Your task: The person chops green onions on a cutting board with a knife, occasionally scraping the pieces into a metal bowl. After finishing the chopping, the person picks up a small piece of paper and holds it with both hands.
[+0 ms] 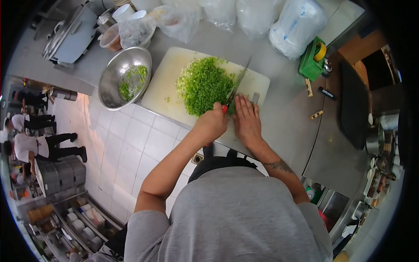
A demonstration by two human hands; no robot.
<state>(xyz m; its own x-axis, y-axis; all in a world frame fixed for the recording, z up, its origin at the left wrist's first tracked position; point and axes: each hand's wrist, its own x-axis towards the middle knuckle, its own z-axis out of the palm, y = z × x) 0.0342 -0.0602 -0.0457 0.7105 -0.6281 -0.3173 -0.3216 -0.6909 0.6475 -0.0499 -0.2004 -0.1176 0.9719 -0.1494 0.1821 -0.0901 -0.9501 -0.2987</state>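
Observation:
My left hand is closed around the red handle of a kitchen knife. Its blade points away from me, along the right side of a heap of chopped green onion. Under the heap lies a white cutting board. My right hand rests palm down near the board's front right, fingers stretched out beside the knife. By its fingertips is a small grey flat piece I cannot identify. Left of the board, a perforated metal colander holds some chopped green onion.
Clear plastic bags and a wrapped white bundle line the counter's back. A green tape dispenser and a black marker lie to the right. A large lidded pot stands back left. Several people, one in a white top, are across the tiled floor.

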